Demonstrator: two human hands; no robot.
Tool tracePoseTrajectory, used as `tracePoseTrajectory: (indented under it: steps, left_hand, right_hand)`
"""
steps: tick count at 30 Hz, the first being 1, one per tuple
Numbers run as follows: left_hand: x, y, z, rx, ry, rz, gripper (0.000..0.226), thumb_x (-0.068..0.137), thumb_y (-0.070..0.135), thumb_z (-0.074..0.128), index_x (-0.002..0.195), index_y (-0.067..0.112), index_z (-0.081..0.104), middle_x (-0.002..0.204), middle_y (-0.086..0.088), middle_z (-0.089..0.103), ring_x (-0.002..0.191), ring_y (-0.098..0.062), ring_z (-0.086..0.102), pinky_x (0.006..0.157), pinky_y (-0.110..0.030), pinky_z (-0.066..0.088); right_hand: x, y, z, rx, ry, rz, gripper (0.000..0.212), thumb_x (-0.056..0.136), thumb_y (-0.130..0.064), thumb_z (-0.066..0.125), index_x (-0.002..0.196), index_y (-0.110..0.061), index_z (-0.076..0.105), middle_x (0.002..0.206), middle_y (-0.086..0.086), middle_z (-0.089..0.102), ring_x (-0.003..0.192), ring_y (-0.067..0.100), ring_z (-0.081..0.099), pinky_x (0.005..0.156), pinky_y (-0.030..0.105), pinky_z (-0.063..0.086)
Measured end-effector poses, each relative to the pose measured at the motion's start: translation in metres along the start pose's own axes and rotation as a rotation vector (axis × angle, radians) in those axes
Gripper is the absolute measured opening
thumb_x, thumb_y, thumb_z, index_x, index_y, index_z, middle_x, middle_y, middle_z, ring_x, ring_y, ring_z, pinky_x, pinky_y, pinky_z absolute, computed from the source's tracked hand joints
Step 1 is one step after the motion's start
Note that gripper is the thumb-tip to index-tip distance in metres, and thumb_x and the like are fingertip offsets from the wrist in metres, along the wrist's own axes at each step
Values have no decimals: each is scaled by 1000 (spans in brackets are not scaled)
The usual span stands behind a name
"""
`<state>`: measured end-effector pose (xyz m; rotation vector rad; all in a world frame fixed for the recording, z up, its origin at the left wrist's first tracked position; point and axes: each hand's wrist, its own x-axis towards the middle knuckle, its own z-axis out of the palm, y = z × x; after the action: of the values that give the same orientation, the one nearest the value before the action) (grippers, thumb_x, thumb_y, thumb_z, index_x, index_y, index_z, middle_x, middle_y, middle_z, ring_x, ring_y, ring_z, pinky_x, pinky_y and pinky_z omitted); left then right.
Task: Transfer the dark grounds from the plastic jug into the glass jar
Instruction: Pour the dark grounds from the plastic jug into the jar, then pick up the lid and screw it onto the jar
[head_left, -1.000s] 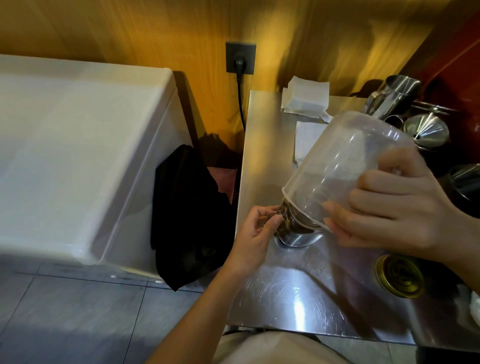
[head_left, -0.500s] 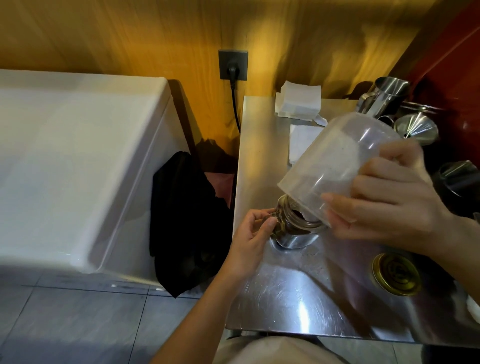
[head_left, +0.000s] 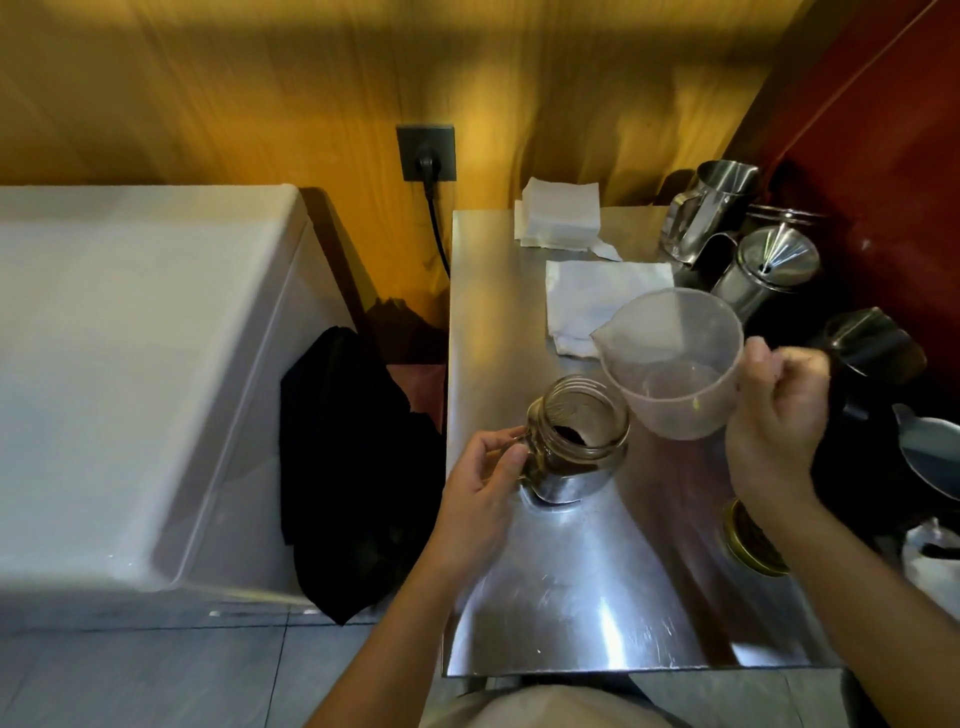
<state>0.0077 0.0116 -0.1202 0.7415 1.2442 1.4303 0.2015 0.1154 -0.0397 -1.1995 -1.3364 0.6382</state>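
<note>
Steadying the jar (head_left: 576, 439) on the counter (head_left: 571, 597), left hand (head_left: 480, 486) grips its side; right hand (head_left: 779, 421) grips the near-empty jug (head_left: 675, 364) upright beside it, grounds (head_left: 571, 434) inside the jar

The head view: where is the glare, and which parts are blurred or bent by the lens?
In the head view, glare lies on the steel counter near its front edge; the white appliance at left is washed out and soft. Straight edges bow, as a wide lens gives. The glass jar, the plastic jug and both hands, left hand and right hand, are fairly sharp.
</note>
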Motion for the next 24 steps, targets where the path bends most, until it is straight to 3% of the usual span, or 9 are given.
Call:
tracePoseTrajectory:
  steps: [2,5,9,12,14,18,21,24]
  left_hand:
    - [0,-1,-1,1,-7,-2,37,71,58,70,94,29,65,107,2,70,105,-20,63,89,-39,47]
    - [1,-2,-1,7,-3,-4,41,70,60,70,96,29,65,107,1,70,106,-20,63,89,-39,47]
    - [1,0,-2,74,-11,3,40,70,62,68,96,31,65,104,2,71,103,-19,65,87,-37,47]
    - [2,1,-4,103,-30,9,38,71,63,66,95,33,65,102,5,72,102,-16,65,85,-36,47]
    - [2,1,-5,136,-41,21,37,72,64,63,95,35,64,102,6,71,103,-17,65,86,-36,48]
    - [4,0,-6,145,-55,25,32,74,61,62,93,35,64,99,7,72,102,-17,65,89,-39,49]
    - [7,-3,-10,153,-37,50,23,79,52,60,94,35,65,94,9,73,96,-14,66,84,-37,50]
    - [10,-7,-13,158,-33,75,38,73,64,63,94,32,65,96,7,73,95,-15,66,82,-32,51]
  right_hand:
    - [-6,19,1,-34,54,118,33,88,-51,42,83,-18,40,71,-9,43,63,-5,43,59,12,38]
    - [-13,41,3,-26,127,250,26,96,-40,40,89,-15,41,72,-7,45,65,0,45,61,22,39]
    - [-21,56,2,20,175,328,21,100,-33,37,97,-13,43,77,-10,47,65,-6,51,60,15,42]
    - [-27,60,-2,37,178,330,20,101,-30,35,102,-12,45,80,-10,50,65,-16,55,53,1,42]
    - [-29,61,-5,24,154,315,20,101,-29,34,103,-13,46,81,-12,51,66,-19,54,53,-2,41]
    - [-28,60,-10,3,122,299,16,100,-31,37,101,-17,45,86,-14,51,71,-20,53,54,-2,41]
    - [-26,57,-12,14,130,272,12,96,-32,41,99,-21,45,88,-12,53,74,-12,54,61,9,43]
    - [-29,52,-23,0,136,218,3,96,-21,46,98,-19,47,89,-4,53,75,-11,54,64,7,44]
